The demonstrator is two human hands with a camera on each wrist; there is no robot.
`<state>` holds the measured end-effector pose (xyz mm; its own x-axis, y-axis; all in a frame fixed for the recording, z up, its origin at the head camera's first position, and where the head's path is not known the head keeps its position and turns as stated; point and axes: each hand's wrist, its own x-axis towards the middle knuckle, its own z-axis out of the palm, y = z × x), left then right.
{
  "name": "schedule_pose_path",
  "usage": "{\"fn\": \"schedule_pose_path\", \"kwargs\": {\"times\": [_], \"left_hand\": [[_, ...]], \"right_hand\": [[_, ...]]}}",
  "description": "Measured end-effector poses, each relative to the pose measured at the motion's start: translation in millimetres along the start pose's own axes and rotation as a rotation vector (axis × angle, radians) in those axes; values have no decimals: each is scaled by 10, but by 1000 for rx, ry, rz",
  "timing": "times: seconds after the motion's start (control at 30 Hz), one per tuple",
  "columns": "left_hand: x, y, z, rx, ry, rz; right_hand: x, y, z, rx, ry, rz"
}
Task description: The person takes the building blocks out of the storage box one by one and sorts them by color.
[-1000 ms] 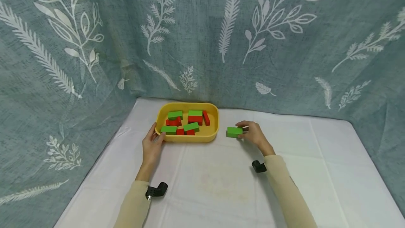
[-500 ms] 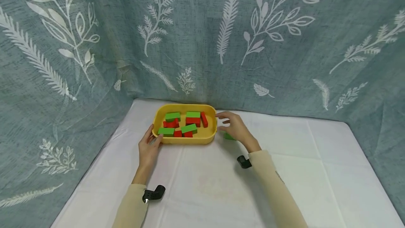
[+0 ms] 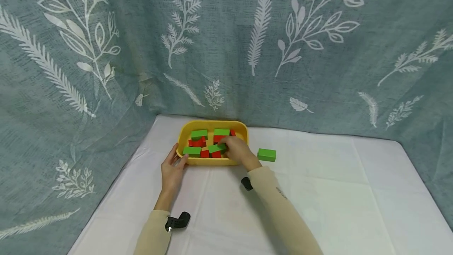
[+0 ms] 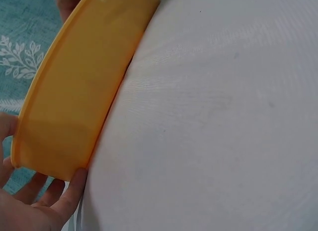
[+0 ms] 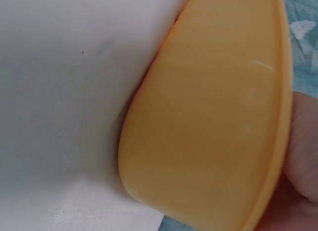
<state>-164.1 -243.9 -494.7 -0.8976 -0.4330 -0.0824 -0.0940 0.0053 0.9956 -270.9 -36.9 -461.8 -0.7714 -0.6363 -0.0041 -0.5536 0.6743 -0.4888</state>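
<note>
A yellow plastic tray [image 3: 207,161] holds several green and red toy blocks. At its left front corner my left hand [image 3: 172,171] grips the tray, thumb at the rim and fingers against the outer end wall [image 4: 54,136]. My right hand [image 3: 238,152] reaches over the right part of the tray, its fingers on the right end of a green block [image 3: 214,148] lying on red ones. In the right wrist view the tray's outer wall [image 5: 198,121] hides the fingertips and the block.
A lone green block [image 3: 266,155] lies on the white tablecloth [image 3: 226,211] just right of the tray. Behind the tray hangs a blue-green curtain [image 3: 226,101] with white leaf prints, meeting the table's back edge.
My right hand has let go of the green block on the table right of the tray, then moved left over the rim to another green block inside. My left hand stays at the tray's corner.
</note>
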Motion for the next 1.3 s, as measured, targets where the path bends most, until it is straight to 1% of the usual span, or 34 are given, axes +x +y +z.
{"fn": "schedule_pose_path", "kwargs": {"times": [0.07,0.1,0.2,0.3,0.4,0.47,0.63,0.73,0.77,0.87,0.97,1.13,1.2,1.3], "left_hand": [[-13,-10,6,-3,2,0],[-14,-16,9,-4,4,0],[-14,-27,28,-4,0,1],[-7,-44,56,-1,-2,0],[6,-50,71,10,-6,3],[22,-46,74,21,-8,13],[76,-23,76,22,-14,22],[105,-4,81,24,-17,16],[113,2,82,28,-17,14],[119,17,75,36,-14,5],[98,26,59,33,-10,-10],[57,23,36,11,-12,-23],[47,20,30,8,-8,-21],[39,15,20,15,5,-20]], "right_hand": [[13,3,8,-25,-9,12],[17,6,7,-18,-16,17],[14,34,-3,19,-41,46],[-22,78,-29,82,-29,52],[-85,110,-87,144,23,46],[-136,129,-155,184,79,34],[-316,234,-395,323,202,25],[-471,379,-548,425,256,29],[-530,440,-596,442,274,36],[-723,663,-702,464,320,71],[-941,896,-765,473,340,132],[-1296,1221,-816,476,353,216],[-1406,1319,-818,467,342,238],[-1520,1451,-784,451,309,257]]}}
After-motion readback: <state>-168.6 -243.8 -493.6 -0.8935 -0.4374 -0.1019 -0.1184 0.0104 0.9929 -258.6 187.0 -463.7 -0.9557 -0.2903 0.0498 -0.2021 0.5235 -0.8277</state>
